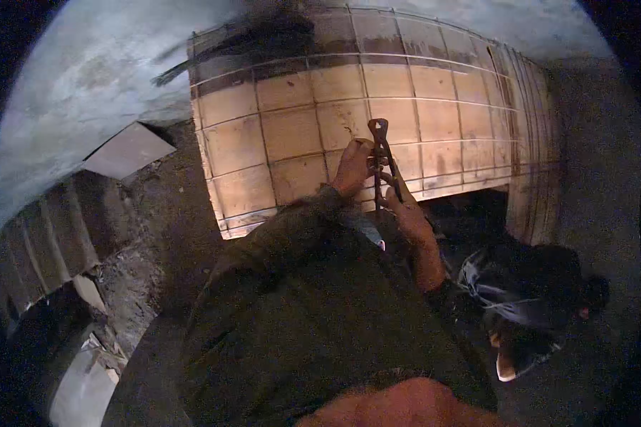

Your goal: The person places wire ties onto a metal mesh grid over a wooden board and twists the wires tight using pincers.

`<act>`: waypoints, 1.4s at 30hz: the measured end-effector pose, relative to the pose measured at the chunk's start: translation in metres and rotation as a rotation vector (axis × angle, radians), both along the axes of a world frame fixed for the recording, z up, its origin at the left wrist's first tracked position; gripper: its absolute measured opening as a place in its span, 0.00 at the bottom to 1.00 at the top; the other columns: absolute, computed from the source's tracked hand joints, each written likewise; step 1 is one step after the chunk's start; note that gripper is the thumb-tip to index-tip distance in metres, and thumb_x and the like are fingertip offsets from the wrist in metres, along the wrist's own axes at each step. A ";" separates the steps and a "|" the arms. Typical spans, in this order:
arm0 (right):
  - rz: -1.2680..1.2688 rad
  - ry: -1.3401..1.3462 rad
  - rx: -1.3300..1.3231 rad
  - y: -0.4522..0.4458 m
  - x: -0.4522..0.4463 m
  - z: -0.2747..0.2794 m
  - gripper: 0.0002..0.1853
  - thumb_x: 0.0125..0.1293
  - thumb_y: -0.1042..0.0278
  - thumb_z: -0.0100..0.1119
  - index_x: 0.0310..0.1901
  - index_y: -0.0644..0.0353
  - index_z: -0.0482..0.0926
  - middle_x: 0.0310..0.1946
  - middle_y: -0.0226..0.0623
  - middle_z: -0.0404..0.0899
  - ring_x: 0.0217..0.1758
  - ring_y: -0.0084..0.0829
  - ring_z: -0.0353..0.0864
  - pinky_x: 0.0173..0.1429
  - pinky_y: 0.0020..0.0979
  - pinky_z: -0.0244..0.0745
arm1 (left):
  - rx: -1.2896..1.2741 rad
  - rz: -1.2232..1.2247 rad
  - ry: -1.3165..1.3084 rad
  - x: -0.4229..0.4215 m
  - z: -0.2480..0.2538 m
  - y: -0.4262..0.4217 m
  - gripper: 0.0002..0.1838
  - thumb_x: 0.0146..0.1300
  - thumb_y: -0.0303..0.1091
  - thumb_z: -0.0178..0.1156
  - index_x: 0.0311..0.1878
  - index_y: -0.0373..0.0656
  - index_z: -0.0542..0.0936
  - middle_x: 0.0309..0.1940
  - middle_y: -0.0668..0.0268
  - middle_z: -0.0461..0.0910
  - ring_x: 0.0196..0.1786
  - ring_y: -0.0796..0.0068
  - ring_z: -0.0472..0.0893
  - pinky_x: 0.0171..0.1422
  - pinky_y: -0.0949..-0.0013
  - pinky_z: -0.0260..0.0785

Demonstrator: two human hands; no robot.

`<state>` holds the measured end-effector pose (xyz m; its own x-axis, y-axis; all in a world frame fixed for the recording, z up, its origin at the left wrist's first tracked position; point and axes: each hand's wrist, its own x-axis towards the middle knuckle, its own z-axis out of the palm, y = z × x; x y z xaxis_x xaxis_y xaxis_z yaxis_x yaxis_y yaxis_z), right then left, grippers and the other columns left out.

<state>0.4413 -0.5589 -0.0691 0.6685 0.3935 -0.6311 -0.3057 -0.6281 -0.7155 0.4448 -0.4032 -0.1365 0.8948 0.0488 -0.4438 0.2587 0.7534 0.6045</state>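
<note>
My right hand is closed around the handles of dark metal pincers, whose head points away from me. The handles are slightly apart. Close beside the pincers, on their left, my left hand has its fingers drawn together; what they hold, if anything, is too small to make out. Both hands are over the near part of a mesh of thin metal bars, which crosses pale wooden boards in a grid. A thin bent strand, perhaps wire, shows just beyond my left fingertips.
Several bars bunch together along the right side. A dark brush-like bundle lies across the far left corner. Left of the boards are a flat panel, corrugated sheeting and rubble. A dark heap with pale streaks sits at right.
</note>
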 end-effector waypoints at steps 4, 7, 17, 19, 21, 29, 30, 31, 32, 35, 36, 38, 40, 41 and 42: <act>0.083 0.014 0.311 0.007 0.019 -0.025 0.30 0.70 0.57 0.51 0.69 0.58 0.57 0.64 0.39 0.64 0.63 0.30 0.66 0.63 0.32 0.65 | 0.520 0.159 0.027 -0.006 -0.003 0.000 0.08 0.70 0.34 0.47 0.45 0.40 0.66 0.34 0.64 0.75 0.32 0.76 0.76 0.33 0.71 0.72; 0.158 -0.114 0.384 0.027 0.033 -0.014 0.28 0.69 0.56 0.53 0.65 0.63 0.62 0.58 0.42 0.70 0.61 0.31 0.68 0.61 0.31 0.66 | 0.658 0.233 0.102 -0.015 0.027 0.007 0.07 0.70 0.32 0.49 0.45 0.40 0.66 0.33 0.64 0.75 0.28 0.79 0.73 0.31 0.72 0.69; 0.115 -0.181 0.565 0.069 0.061 0.039 0.16 0.66 0.59 0.59 0.44 0.65 0.76 0.35 0.41 0.82 0.36 0.33 0.81 0.44 0.33 0.76 | 0.869 0.406 -0.006 -0.034 0.065 -0.005 0.10 0.70 0.34 0.49 0.46 0.37 0.69 0.33 0.60 0.76 0.36 0.73 0.77 0.40 0.69 0.73; 0.068 -0.218 0.707 0.065 0.056 0.063 0.15 0.66 0.58 0.58 0.43 0.64 0.77 0.37 0.40 0.81 0.38 0.30 0.80 0.46 0.33 0.76 | 0.829 0.481 0.019 -0.036 0.069 -0.005 0.09 0.71 0.32 0.46 0.45 0.35 0.69 0.33 0.59 0.76 0.36 0.74 0.77 0.41 0.68 0.73; 0.014 -0.255 0.841 0.061 0.058 0.074 0.15 0.67 0.58 0.57 0.43 0.63 0.77 0.39 0.39 0.81 0.40 0.28 0.79 0.47 0.32 0.76 | 1.044 0.514 -0.008 -0.042 0.070 -0.001 0.09 0.72 0.33 0.46 0.45 0.36 0.69 0.35 0.59 0.77 0.39 0.72 0.78 0.46 0.67 0.73; -0.234 -0.441 1.318 0.021 0.112 0.129 0.20 0.71 0.60 0.50 0.58 0.62 0.67 0.56 0.42 0.71 0.57 0.35 0.73 0.59 0.41 0.73 | 0.490 0.872 0.013 -0.097 0.063 0.064 0.13 0.70 0.37 0.51 0.53 0.44 0.67 0.36 0.63 0.77 0.44 0.66 0.78 0.54 0.56 0.72; -0.139 -0.411 1.011 0.021 0.113 0.121 0.20 0.71 0.60 0.50 0.59 0.63 0.66 0.57 0.43 0.71 0.58 0.37 0.73 0.61 0.41 0.71 | 0.355 0.976 0.009 -0.102 0.080 0.070 0.09 0.70 0.34 0.49 0.50 0.46 0.67 0.33 0.64 0.77 0.40 0.69 0.78 0.48 0.61 0.73; -0.031 -0.422 0.868 0.027 0.116 0.102 0.22 0.70 0.58 0.50 0.60 0.62 0.66 0.58 0.45 0.69 0.59 0.40 0.72 0.63 0.43 0.67 | 0.474 0.930 -0.035 -0.113 0.082 0.081 0.09 0.69 0.35 0.50 0.49 0.45 0.68 0.33 0.64 0.77 0.41 0.68 0.78 0.49 0.61 0.72; 0.087 -0.443 0.783 0.036 0.118 0.074 0.23 0.70 0.55 0.51 0.60 0.61 0.66 0.60 0.46 0.67 0.60 0.43 0.70 0.65 0.45 0.64 | 0.423 0.968 -0.088 -0.122 0.087 0.091 0.08 0.69 0.35 0.50 0.47 0.45 0.70 0.33 0.65 0.77 0.41 0.68 0.77 0.49 0.61 0.72; 0.329 -0.757 0.175 0.070 0.090 0.002 0.27 0.68 0.47 0.50 0.61 0.58 0.68 0.64 0.46 0.63 0.64 0.49 0.66 0.66 0.55 0.56 | 0.366 1.010 -0.200 -0.145 0.105 0.115 0.07 0.69 0.36 0.50 0.44 0.44 0.72 0.34 0.66 0.77 0.40 0.69 0.76 0.49 0.61 0.71; 0.392 -0.883 -0.188 0.082 0.075 -0.012 0.28 0.68 0.43 0.48 0.60 0.57 0.70 0.66 0.43 0.61 0.66 0.47 0.65 0.64 0.61 0.56 | 0.368 1.018 -0.252 -0.154 0.110 0.122 0.07 0.69 0.36 0.51 0.43 0.44 0.73 0.34 0.66 0.77 0.39 0.70 0.76 0.48 0.61 0.71; 0.417 -0.882 -0.270 0.102 0.059 -0.042 0.30 0.67 0.39 0.47 0.59 0.56 0.70 0.68 0.42 0.57 0.66 0.55 0.61 0.63 0.65 0.52 | 0.351 1.025 -0.298 -0.168 0.118 0.136 0.07 0.69 0.36 0.51 0.42 0.44 0.73 0.33 0.67 0.77 0.39 0.70 0.76 0.48 0.62 0.71; 0.474 -0.916 -0.287 0.116 0.050 -0.069 0.31 0.60 0.40 0.55 0.58 0.54 0.72 0.68 0.48 0.57 0.65 0.68 0.56 0.63 0.70 0.46 | 0.239 1.029 -0.310 -0.190 0.117 0.161 0.08 0.69 0.37 0.53 0.43 0.44 0.74 0.32 0.68 0.75 0.37 0.71 0.74 0.46 0.62 0.70; 0.464 -0.915 -0.305 0.121 0.046 -0.082 0.31 0.60 0.40 0.55 0.58 0.54 0.72 0.68 0.48 0.57 0.65 0.68 0.56 0.63 0.70 0.46 | 0.224 1.016 -0.311 -0.202 0.111 0.170 0.08 0.69 0.37 0.53 0.43 0.44 0.74 0.32 0.68 0.75 0.37 0.71 0.74 0.46 0.62 0.70; 0.457 -0.962 -0.289 0.128 0.045 -0.093 0.31 0.59 0.41 0.56 0.58 0.52 0.71 0.68 0.48 0.56 0.64 0.69 0.56 0.62 0.70 0.47 | 0.274 1.033 -0.283 -0.214 0.112 0.172 0.08 0.68 0.37 0.53 0.43 0.44 0.74 0.32 0.69 0.75 0.37 0.71 0.74 0.46 0.62 0.70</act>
